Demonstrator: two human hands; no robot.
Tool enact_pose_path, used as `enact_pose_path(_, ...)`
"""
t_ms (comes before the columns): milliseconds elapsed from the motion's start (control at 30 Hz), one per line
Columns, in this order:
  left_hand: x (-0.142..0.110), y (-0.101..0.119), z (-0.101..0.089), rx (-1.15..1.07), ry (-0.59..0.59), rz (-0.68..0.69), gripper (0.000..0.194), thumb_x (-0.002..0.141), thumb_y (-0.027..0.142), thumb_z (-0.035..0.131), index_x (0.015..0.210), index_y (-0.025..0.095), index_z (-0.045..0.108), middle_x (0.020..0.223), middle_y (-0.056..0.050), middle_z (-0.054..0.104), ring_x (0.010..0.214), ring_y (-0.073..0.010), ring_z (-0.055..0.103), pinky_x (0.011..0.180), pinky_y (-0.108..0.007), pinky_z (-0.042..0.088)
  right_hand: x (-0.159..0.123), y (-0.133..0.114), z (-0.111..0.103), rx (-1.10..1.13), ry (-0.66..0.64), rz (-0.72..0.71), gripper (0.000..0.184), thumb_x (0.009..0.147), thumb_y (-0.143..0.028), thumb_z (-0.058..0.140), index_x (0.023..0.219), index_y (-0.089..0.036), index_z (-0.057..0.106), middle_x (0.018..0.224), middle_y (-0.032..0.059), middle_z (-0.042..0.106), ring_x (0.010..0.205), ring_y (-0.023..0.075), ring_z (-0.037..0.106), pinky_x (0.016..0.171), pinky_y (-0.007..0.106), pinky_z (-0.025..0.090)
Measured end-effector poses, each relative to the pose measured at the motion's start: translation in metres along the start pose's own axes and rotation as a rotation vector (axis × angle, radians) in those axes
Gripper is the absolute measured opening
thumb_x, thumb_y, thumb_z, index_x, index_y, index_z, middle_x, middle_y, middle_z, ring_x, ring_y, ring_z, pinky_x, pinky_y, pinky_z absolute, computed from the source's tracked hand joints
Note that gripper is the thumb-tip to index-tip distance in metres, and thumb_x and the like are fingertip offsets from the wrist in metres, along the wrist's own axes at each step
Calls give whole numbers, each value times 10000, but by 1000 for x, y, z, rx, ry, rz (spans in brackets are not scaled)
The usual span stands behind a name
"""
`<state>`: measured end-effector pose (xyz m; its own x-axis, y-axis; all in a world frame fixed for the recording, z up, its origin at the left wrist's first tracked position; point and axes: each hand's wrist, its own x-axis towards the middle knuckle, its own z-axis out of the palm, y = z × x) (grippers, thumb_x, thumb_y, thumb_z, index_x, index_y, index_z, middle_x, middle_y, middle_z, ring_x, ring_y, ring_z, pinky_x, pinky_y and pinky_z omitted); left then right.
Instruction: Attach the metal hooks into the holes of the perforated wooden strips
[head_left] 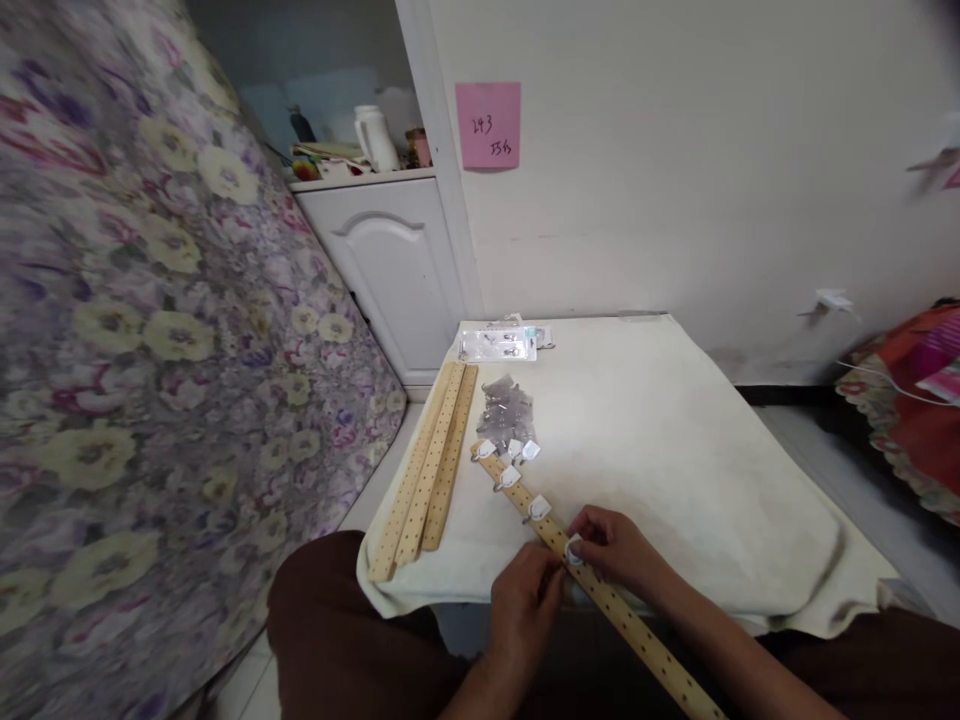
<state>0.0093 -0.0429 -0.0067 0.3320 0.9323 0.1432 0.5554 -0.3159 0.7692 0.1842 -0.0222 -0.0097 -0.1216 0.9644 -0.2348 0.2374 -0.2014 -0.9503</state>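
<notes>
A long wooden strip with rows of holes slants from the table towards me, its near end past the table edge. My right hand pinches a white tag against the strip's upper face. On the strip's left edge, my left hand has its fingers closed close to that tag; what they pinch is hidden. Farther up the strip hang more white tags with metal rings, among them one tag and another. Two loose white tags lie beside the strip's far end.
Several more perforated wooden strips lie together at the table's left. Small clear bags are heaped beyond the tags. Clear plastic packaging sits at the back of the cloth-covered table. A floral curtain hangs at left.
</notes>
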Motion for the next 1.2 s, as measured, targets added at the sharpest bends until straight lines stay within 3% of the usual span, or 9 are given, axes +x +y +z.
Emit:
enact_pose_path(533, -1, 1, -2, -16, 1, -21, 102, 784, 148, 526, 800, 202, 611, 781, -3, 604, 718, -140, 557, 644, -229, 409, -5, -2, -6, 25, -61, -40, 147, 794, -302, 538, 855, -174, 577, 617, -39, 541, 437, 83, 481, 404, 193, 386)
enact_pose_path(700, -1, 1, -3, -39, -2, -34, 112, 765, 134, 528, 807, 196, 611, 752, 3, 573, 682, -133, 528, 617, -224, 382, 0, -1, -14, 30, -2, -46, 148, 794, -309, 526, 842, -174, 559, 581, -45, 542, 432, 91, 504, 415, 200, 395)
enact_pose_path(900, 0, -4, -7, -48, -7, -37, 137, 756, 137, 532, 858, 194, 604, 746, 8, 529, 671, -131, 495, 606, -228, 363, 40, -4, -27, -67, 141, -73, 152, 761, -308, 525, 818, -172, 562, 509, -63, 512, 413, 95, 493, 422, 210, 400)
enact_pose_path(1200, -3, -17, -9, -151, -71, -61, 235, 764, 149, 555, 990, 207, 587, 792, 13, 544, 644, -112, 495, 591, -215, 376, 119, -28, -4, -253, 260, -90, 163, 705, -296, 620, 825, -187, 633, 655, -26, 585, 559, 113, 545, 531, 223, 397)
